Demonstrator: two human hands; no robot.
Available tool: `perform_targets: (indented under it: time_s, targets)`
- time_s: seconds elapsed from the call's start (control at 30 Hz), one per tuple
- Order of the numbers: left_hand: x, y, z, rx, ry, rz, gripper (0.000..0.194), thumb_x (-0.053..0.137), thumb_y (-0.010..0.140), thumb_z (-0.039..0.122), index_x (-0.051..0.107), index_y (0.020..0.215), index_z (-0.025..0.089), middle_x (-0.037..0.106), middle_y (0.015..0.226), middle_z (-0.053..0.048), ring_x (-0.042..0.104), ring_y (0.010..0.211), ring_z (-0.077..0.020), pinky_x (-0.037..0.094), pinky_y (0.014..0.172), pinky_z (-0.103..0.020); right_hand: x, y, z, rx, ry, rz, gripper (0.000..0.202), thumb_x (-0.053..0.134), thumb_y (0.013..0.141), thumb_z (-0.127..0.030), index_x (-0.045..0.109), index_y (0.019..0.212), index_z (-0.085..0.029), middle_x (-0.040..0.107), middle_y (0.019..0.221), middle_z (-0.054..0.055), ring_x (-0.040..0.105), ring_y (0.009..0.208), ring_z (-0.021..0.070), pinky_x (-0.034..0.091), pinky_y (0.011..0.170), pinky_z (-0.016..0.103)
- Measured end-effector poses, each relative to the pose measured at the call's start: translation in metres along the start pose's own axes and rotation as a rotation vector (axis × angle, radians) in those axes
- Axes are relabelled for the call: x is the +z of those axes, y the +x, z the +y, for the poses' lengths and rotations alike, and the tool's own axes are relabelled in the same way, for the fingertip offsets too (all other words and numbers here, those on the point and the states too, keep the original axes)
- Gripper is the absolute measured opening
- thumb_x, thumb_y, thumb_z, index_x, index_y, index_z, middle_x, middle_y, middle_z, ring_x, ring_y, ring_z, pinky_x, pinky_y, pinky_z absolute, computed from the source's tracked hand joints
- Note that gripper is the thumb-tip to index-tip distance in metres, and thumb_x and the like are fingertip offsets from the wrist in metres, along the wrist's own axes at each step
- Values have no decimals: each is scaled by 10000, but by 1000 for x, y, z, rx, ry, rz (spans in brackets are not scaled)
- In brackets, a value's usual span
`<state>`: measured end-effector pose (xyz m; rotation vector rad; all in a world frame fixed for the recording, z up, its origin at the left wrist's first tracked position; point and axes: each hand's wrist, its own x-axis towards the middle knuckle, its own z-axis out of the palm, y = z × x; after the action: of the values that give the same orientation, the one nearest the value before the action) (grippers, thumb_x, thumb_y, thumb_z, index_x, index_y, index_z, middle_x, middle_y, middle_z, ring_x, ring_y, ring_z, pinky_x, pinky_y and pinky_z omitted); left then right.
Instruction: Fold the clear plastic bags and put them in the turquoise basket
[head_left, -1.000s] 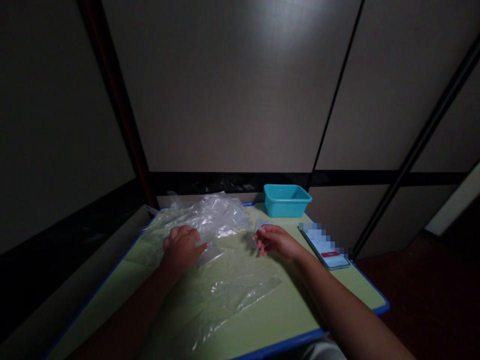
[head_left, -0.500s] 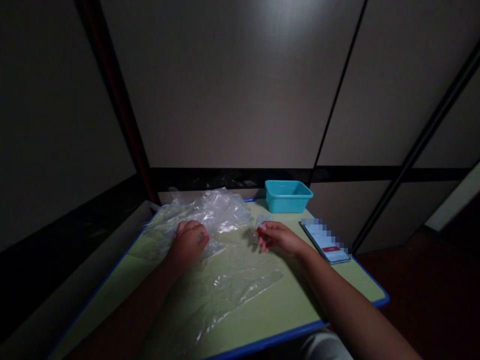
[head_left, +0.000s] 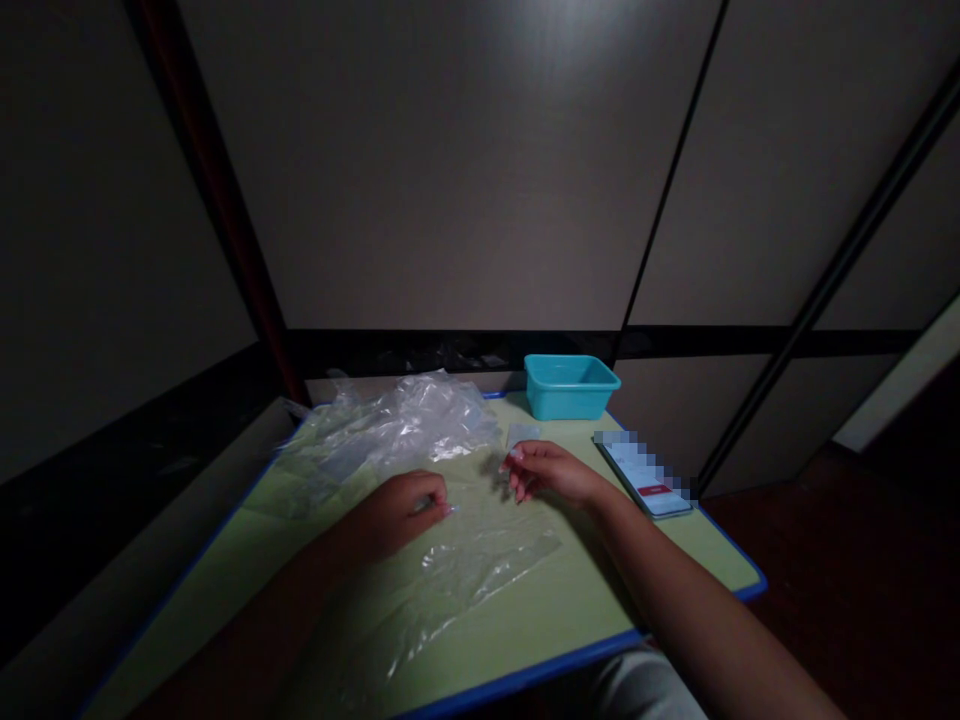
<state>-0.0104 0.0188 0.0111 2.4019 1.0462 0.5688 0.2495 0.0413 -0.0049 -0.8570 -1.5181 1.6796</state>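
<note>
My left hand (head_left: 411, 505) is over the middle of the table, thumb and forefinger pinched together. A small pale glint shows at its fingertips, too faint to name. Just in front of it lies a flat clear plastic bag (head_left: 487, 572); whether the fingers grip its edge is unclear. My right hand (head_left: 551, 470) is raised slightly above the table, its thumb and forefinger closed, with the other fingers curled beneath. What sits in that pinch, if anything, is too small to tell. A small clear square piece (head_left: 523, 434) lies just behind the right hand.
A heap of crumpled clear plastic bags (head_left: 420, 415) covers the back left of the green table (head_left: 525, 630), which has a blue edge. At the back right stands a turquoise basket (head_left: 570, 402). A phone (head_left: 645, 480) lies on the right side. Cabinet panels (head_left: 465, 200) rise behind.
My left hand has come away from the heap of bags, moving right and nearer to me. The right hand stays almost in place. The view has shifted slightly.
</note>
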Motion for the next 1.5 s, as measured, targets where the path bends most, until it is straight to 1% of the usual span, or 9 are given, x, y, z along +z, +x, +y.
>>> perform_targets:
  time_s: [0.17,0.37,0.53,0.63,0.73,1.0,1.13,1.3,1.5]
  targets:
    - [-4,0,4,-82,-2,73,293,337,883,370,541,775,189,573,740,0,534,733,-161,416,682,-269,0,0,0,-1,-27,-19,370,606,738,-492,590,842,-137,613,638,9,579,520,104,419,489,210]
    - [3,2,-11,56,353,142,236,450,829,357,603,897,190,593,974,-63,486,998,-230,368,907,-362,-1,4,4,-38,-97,53,385,602,713,-525,555,794,-151,585,636,2,556,521,110,416,509,235]
    - [18,-5,-22,-57,474,27,502,525,789,455,509,1248,252,349,1419,-80,210,1323,-312,230,1038,-458,-3,7,8,-272,-649,291,243,535,799,-399,537,728,-167,553,708,22,511,643,133,401,616,274]
    - [21,-7,-19,-140,487,-57,605,519,780,519,418,1328,285,200,1483,-78,84,1356,-336,190,1038,-510,-3,5,7,-404,-923,334,134,538,810,-295,573,785,-168,560,837,52,512,798,163,391,747,301]
    - [21,-7,-13,-185,479,-90,639,526,774,528,361,1353,315,156,1488,-82,13,1355,-351,177,1020,-555,-2,3,3,-432,-976,346,109,531,818,-265,583,822,-169,557,868,60,510,853,171,385,793,305]
    - [19,-5,-11,-199,502,-30,534,469,843,414,359,1354,303,115,1485,-86,2,1356,-335,161,1009,-591,-6,3,5,-365,-1029,358,149,532,819,-272,587,913,-170,556,956,81,501,940,195,379,856,335]
    - [21,-6,-15,-226,505,-63,471,469,851,357,404,1318,352,157,1485,-58,12,1355,-342,173,1000,-605,-8,3,12,-314,-1066,285,331,571,791,-306,544,1092,-170,518,1142,119,455,1090,223,346,935,375]
    - [28,-6,-13,-265,532,-85,470,434,869,329,367,1333,371,208,1475,-81,29,1353,-351,174,973,-634,-3,-2,12,-139,-1129,225,588,564,779,-442,410,1297,-210,268,1435,141,187,1333,281,182,1029,524]
    - [32,-6,-12,-214,521,-24,476,418,871,364,378,1344,317,187,1480,-90,61,1362,-316,155,992,-613,5,-8,3,4,-1169,119,723,547,767,-507,284,1385,-242,102,1492,133,32,1367,277,49,1013,611]
